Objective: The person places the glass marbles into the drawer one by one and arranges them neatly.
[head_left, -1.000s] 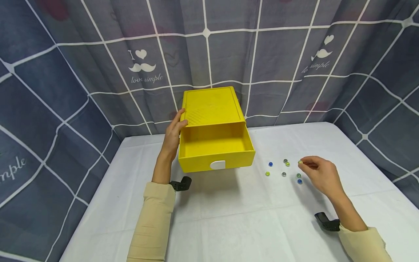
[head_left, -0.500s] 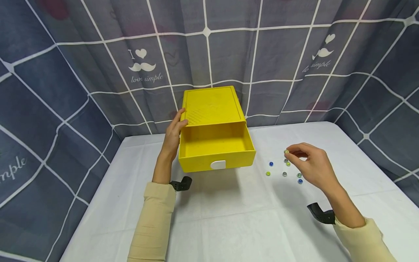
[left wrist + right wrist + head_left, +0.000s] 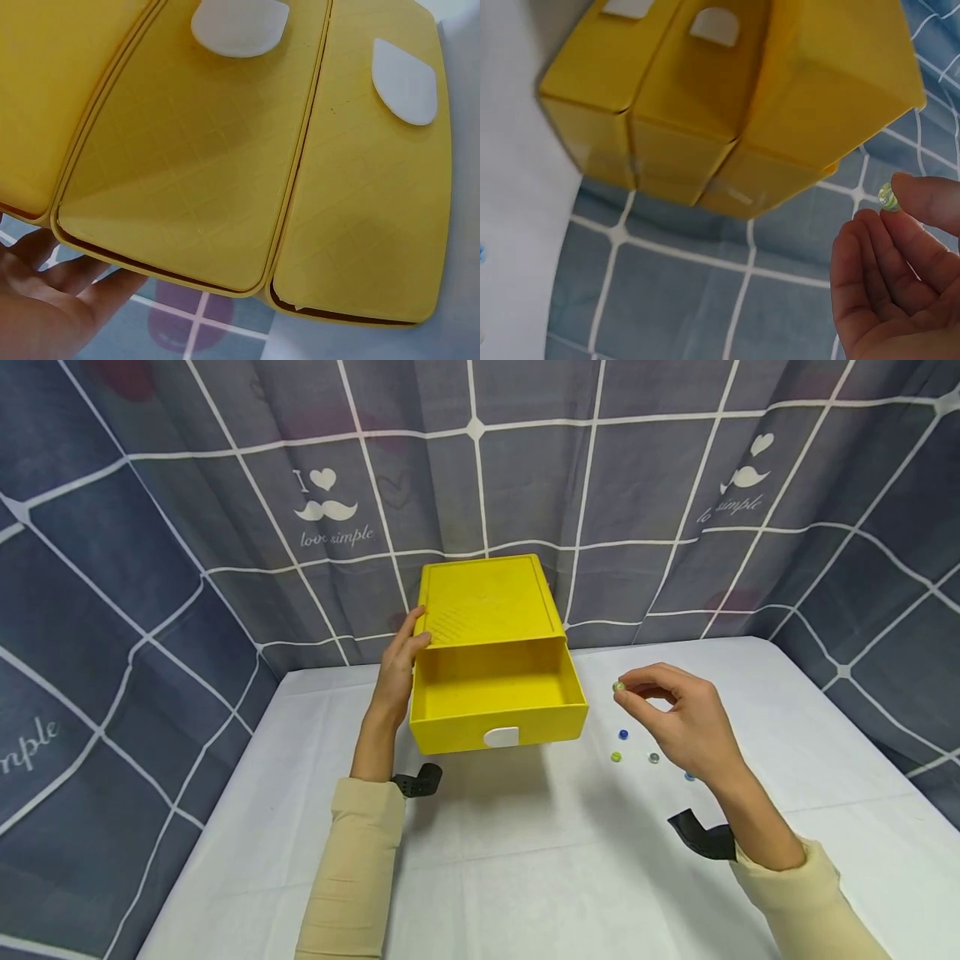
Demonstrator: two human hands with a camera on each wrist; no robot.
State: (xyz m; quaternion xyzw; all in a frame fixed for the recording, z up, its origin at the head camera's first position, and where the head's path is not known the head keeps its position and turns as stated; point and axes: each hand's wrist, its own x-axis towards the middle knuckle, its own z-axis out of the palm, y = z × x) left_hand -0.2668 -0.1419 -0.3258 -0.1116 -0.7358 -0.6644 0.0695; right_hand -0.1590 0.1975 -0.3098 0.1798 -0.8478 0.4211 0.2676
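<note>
A small round glass marble, clear with a yellow-green swirl (image 3: pixel 618 687), sits at the fingertips of the right hand (image 3: pixel 684 720), pinched between thumb and index finger. The right wrist view shows the grip well (the other fingers are bent loosely below it). The marble is raised above the desk, spread with white cloth (image 3: pixel 480 877), just to the right of a yellow plastic box-shaped cabinet (image 3: pixel 487 597) and apart from it. The left hand (image 3: pixel 392 685) is on the far side of that cabinet, well apart from the marble; its fingers lie fairly straight against the left wall, their tips at the upper edge.

The cabinet has three tiers. Its yellow top drawer (image 3: pixel 450 735) juts out toward the person, with a rounded white pull (image 3: pixel 501 737) on the front; in the left wrist view two yellow lower drawers (image 3: pixel 360 195) sit flush, each with a similar pull.

Below the right hand, more marbles rest on the cloth: a dark blue marble (image 3: pixel 623 735), a yellow-green marble (image 3: pixel 616 757) just below it, a clear greyish marble (image 3: pixel 654 758) to their right, and a lighter blue marble (image 3: pixel 689 776) (partly hidden by the right hand) farther right.
</note>
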